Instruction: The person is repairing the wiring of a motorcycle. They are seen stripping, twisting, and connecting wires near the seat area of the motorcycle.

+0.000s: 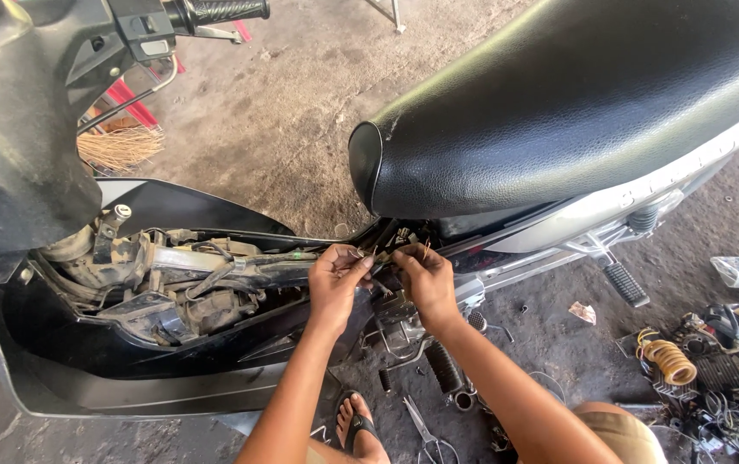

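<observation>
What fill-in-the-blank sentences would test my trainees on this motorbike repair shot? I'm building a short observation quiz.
1. Both hands, left hand and right hand, meet just below the front tip of the black ____.
2. The yellowish coil spring lies on the ground to the person's ____.
3. The broom's straw bristles lie on the ____ floor.
4. Near the sandalled foot, a pair of ____ lies on the ground.

Missing words: seat; right; concrete; scissors
</observation>
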